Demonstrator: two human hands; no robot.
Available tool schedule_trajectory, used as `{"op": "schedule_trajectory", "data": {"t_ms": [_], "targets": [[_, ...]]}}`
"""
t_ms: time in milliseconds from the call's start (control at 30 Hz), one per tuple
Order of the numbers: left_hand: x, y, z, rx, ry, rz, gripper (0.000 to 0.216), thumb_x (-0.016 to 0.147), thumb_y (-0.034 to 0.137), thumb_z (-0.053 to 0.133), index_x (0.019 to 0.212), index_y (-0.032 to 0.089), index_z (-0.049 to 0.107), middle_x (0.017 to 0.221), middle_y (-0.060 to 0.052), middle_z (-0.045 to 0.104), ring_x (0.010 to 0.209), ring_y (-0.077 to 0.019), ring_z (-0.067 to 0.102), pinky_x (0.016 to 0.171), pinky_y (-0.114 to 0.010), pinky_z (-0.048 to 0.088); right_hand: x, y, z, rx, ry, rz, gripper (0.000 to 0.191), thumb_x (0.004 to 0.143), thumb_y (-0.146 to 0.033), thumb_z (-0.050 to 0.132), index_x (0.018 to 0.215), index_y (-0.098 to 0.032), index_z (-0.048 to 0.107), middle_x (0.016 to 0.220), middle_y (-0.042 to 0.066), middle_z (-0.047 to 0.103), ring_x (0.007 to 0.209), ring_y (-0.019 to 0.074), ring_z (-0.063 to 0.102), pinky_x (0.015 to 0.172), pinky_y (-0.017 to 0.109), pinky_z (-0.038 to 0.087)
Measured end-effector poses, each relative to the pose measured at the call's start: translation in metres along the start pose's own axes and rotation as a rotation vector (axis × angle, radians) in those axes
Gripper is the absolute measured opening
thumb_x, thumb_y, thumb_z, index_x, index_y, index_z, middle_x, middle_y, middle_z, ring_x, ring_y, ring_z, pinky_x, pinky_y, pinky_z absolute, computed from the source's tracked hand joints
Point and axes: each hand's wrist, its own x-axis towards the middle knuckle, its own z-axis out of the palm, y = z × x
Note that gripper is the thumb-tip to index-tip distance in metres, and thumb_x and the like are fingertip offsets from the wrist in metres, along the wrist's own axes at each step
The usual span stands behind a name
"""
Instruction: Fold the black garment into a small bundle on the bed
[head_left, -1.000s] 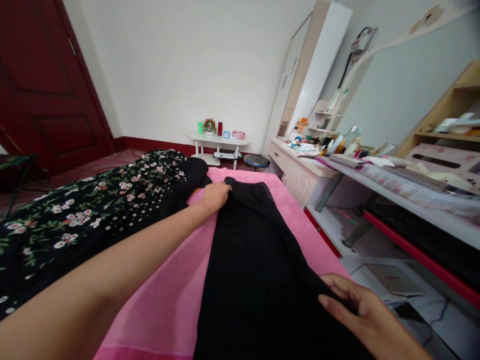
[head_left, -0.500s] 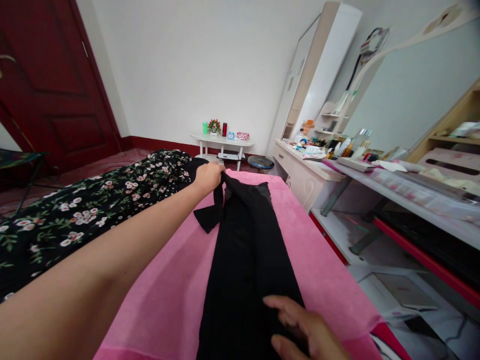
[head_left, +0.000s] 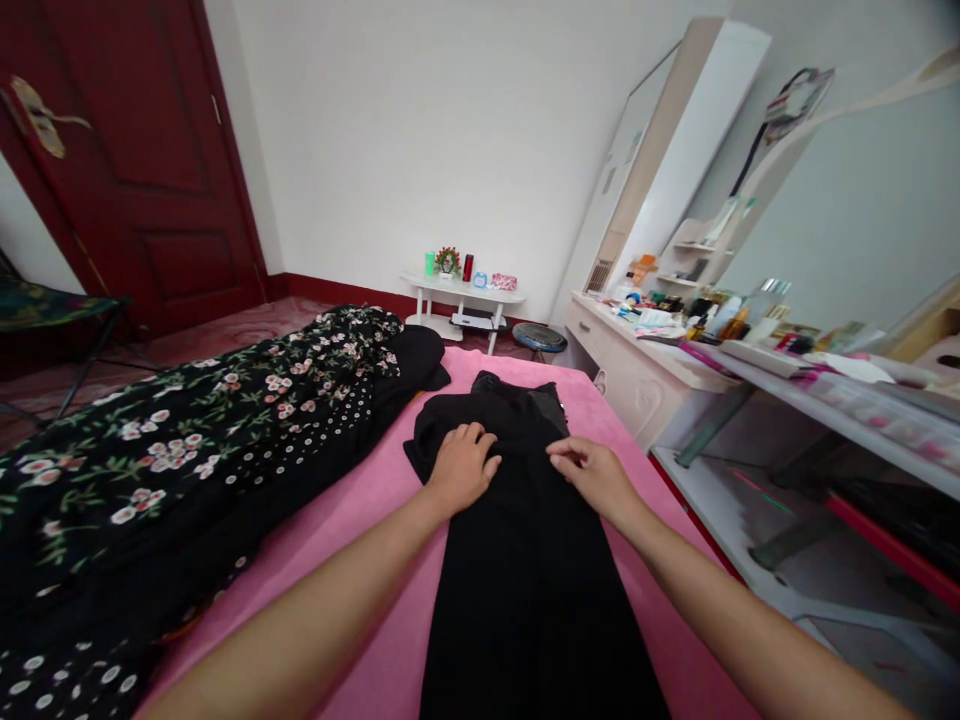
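Note:
A long black garment (head_left: 525, 590) lies stretched out lengthwise, with a folded-over part and a sheer dark piece at its far end. My left hand (head_left: 463, 468) rests on the folded part near the garment's left edge, palm down with the fingers laid flat. At the right edge, my right hand (head_left: 596, 478) has its thumb and forefinger drawn together in a pinch at the black cloth. Under the garment is a pink cover (head_left: 367, 510). To the left lies a pile of black floral and dotted clothing (head_left: 247, 400), which neither hand touches.
A white side table (head_left: 457, 287) with a green cup and a red can stands by the far wall, a round stool (head_left: 538, 338) beside it. Along the right runs a white dresser (head_left: 637, 335) crowded with bottles. A dark red door (head_left: 165, 180) is at the left.
My left hand has let go of the lifted black cloth, which now lies folded to the left. My right hand has moved from the near part up to the garment's far right edge.

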Motion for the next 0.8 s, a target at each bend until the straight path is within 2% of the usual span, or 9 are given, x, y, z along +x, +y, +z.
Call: {"op": "schedule_trajectory", "data": {"t_ms": [100, 200, 267, 333, 433, 500, 600, 733, 800], "targets": [[-0.005, 0.002, 0.006, -0.009, 0.055, -0.031, 0.026, 0.090, 0.036, 0.047, 0.108, 0.022, 0.060, 0.106, -0.006, 0.055, 0.100, -0.0217, 0.049, 0.086, -0.036, 0.041, 0.057, 0.016, 0.014, -0.140, 0.075, -0.043, 0.024, 0.076, -0.018, 0.052, 0.095, -0.014, 0.067, 0.094, 0.007, 0.067, 0.083, 0.0162, 0.062, 0.081, 0.029, 0.048], [-0.004, -0.001, 0.005, -0.022, 0.040, -0.037, 0.021, 0.088, 0.033, 0.051, 0.104, 0.022, 0.060, 0.102, -0.006, 0.055, 0.097, -0.0219, 0.049, 0.083, -0.036, 0.041, 0.103, 0.025, 0.029, -0.199, 0.086, 0.010, 0.039, 0.078, -0.007, 0.042, 0.112, -0.011, 0.060, 0.103, 0.009, 0.065, 0.079, 0.0128, 0.064, 0.077, 0.025, 0.049], [-0.003, -0.002, 0.004, -0.029, 0.031, -0.042, 0.019, 0.087, 0.030, 0.052, 0.102, 0.022, 0.060, 0.100, -0.006, 0.054, 0.097, -0.0220, 0.049, 0.083, -0.036, 0.041, 0.126, 0.033, 0.038, -0.218, 0.067, 0.055, 0.050, 0.078, -0.003, 0.039, 0.125, -0.011, 0.051, 0.098, 0.009, 0.066, 0.070, 0.0122, 0.065, 0.072, 0.025, 0.050], [-0.001, -0.004, 0.004, -0.035, 0.022, -0.042, 0.017, 0.086, 0.028, 0.052, 0.100, 0.022, 0.060, 0.100, -0.006, 0.054, 0.096, -0.0219, 0.049, 0.082, -0.036, 0.041, 0.143, 0.043, 0.045, -0.261, 0.041, 0.101, 0.057, 0.076, -0.003, 0.045, 0.132, -0.014, 0.045, 0.088, 0.007, 0.068, 0.069, 0.0149, 0.065, 0.071, 0.027, 0.050], [0.000, -0.005, 0.006, -0.042, 0.014, -0.037, 0.015, 0.086, 0.024, 0.051, 0.099, 0.023, 0.059, 0.098, -0.005, 0.054, 0.094, -0.0216, 0.049, 0.081, -0.037, 0.041, 0.159, 0.058, 0.052, -0.334, 0.003, 0.158, 0.059, 0.066, -0.004, 0.064, 0.122, -0.018, 0.055, 0.080, 0.004, 0.068, 0.076, 0.0199, 0.065, 0.076, 0.031, 0.049], [0.000, -0.006, 0.007, -0.049, 0.005, -0.038, 0.014, 0.086, 0.023, 0.052, 0.098, 0.023, 0.058, 0.097, -0.005, 0.054, 0.094, -0.0217, 0.049, 0.081, -0.037, 0.041, 0.166, 0.063, 0.053, -0.364, -0.025, 0.196, 0.042, 0.062, -0.007, 0.069, 0.103, -0.017, 0.065, 0.071, 0.003, 0.068, 0.070, 0.0196, 0.065, 0.072, 0.030, 0.049], [0.000, -0.006, 0.005, -0.072, 0.014, -0.066, 0.012, 0.085, 0.021, 0.052, 0.096, 0.023, 0.057, 0.098, -0.005, 0.054, 0.094, -0.0212, 0.049, 0.079, -0.036, 0.041, 0.174, 0.062, 0.051, -0.381, -0.018, 0.236, 0.008, 0.074, -0.016, 0.061, 0.080, -0.013, 0.065, 0.056, 0.003, 0.063, 0.051, 0.0154, 0.061, 0.058, 0.025, 0.048], [0.001, -0.005, 0.000, -0.116, 0.096, -0.144, 0.014, 0.085, 0.019, 0.054, 0.097, 0.024, 0.055, 0.107, -0.004, 0.053, 0.099, -0.0200, 0.049, 0.081, -0.036, 0.041, 0.177, 0.054, 0.048, -0.390, 0.135, 0.196, 0.029, 0.090, -0.021, 0.034, 0.096, -0.011, 0.061, 0.074, 0.009, 0.069, 0.061, 0.0130, 0.064, 0.060, 0.020, 0.047], [0.001, -0.005, -0.001, -0.129, 0.106, -0.167, 0.014, 0.085, 0.018, 0.054, 0.097, 0.024, 0.055, 0.108, -0.003, 0.054, 0.100, -0.0194, 0.049, 0.083, -0.036, 0.040, 0.176, 0.054, 0.050, -0.401, 0.157, 0.179, 0.027, 0.087, -0.021, 0.039, 0.102, -0.013, 0.061, 0.083, 0.009, 0.070, 0.072, 0.0152, 0.065, 0.067, 0.022, 0.047]]}}
